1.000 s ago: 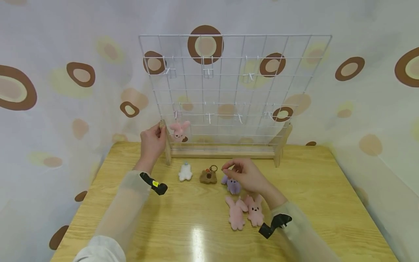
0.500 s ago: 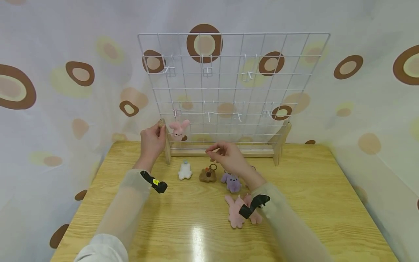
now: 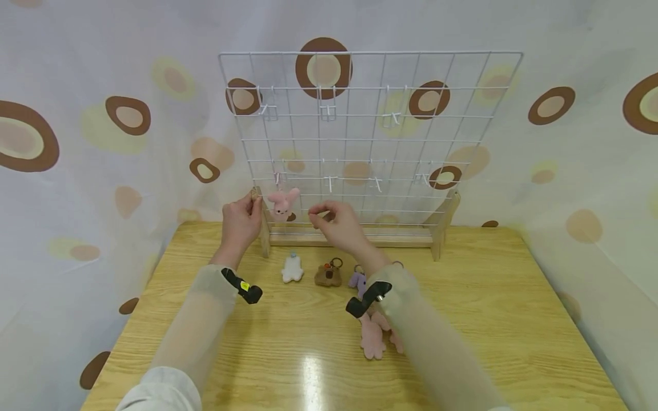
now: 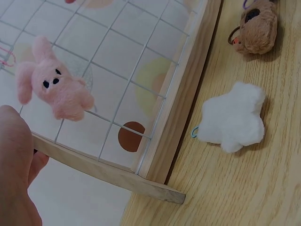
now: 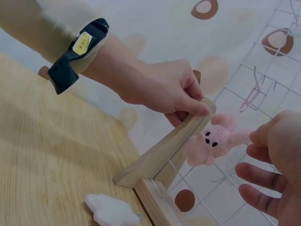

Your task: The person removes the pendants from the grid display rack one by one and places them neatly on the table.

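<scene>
My left hand (image 3: pixel 241 225) grips the top of the wooden side post (image 5: pixel 190 127) of a wire display rack. Close by that post, a pink bunny plush keychain (image 3: pixel 281 208) dangles by its pink loop (image 5: pixel 249 99) from one of the rack's hooks. My right hand (image 3: pixel 336 228) is raised in front of the grid, just right of the bunny, with fingers bent and holding nothing. In the right wrist view its thumb and forefinger overlap the tip of the bunny's ear. On the table below lie a white plush (image 4: pixel 233 117) and a brown plush keychain (image 3: pixel 328 275).
A purple plush (image 3: pixel 356 281) and pink bunny plushes (image 3: pixel 372 341) lie partly hidden under my right forearm. Several white hooks (image 3: pixel 377 184) stick out from the white wire grid (image 3: pixel 360 140). Its wooden base bar (image 3: pixel 354 240) runs along the table's back (image 3: pixel 493 319).
My right hand has moved left and up, from above the purple plush to beside the hanging bunny. The left hand keeps its grip on the post.
</scene>
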### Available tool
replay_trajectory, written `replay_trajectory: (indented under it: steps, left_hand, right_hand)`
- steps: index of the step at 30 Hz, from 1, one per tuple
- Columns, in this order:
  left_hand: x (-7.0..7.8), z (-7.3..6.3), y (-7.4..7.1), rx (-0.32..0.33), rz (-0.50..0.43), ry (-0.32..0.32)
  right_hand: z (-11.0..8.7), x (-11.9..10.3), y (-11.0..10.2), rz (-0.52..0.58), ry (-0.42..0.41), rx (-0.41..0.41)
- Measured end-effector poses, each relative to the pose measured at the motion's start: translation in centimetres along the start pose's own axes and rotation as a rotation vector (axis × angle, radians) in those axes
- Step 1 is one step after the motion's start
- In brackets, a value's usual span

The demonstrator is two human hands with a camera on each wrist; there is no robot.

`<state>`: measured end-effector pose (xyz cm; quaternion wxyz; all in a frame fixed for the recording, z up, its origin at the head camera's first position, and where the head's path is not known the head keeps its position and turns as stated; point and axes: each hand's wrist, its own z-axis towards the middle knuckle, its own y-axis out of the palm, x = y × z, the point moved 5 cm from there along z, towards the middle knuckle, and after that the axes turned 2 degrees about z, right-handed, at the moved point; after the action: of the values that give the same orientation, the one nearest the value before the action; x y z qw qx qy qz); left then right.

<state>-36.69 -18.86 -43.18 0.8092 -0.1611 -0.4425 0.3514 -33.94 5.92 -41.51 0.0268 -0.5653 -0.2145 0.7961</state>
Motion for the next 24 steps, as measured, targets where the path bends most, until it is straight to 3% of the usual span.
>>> replay_trajectory:
  steps: [9, 17, 24]
  left_hand:
    - [-0.2, -0.1, 0.0, -0.015, -0.019, -0.012]
    - [-0.4, -0.1, 0.1, -0.020, -0.017, -0.008]
    - [-0.5, 0.0, 0.1, -0.010, 0.005, 0.007]
  right_hand:
    - [2.3, -1.5, 2.3, -0.006, 0.005, 0.031]
    - [4.1, -2.9, 3.8, 0.070, -0.004, 0.030]
    - [5.1, -3.3, 4.1, 0.124, 0.071, 0.040]
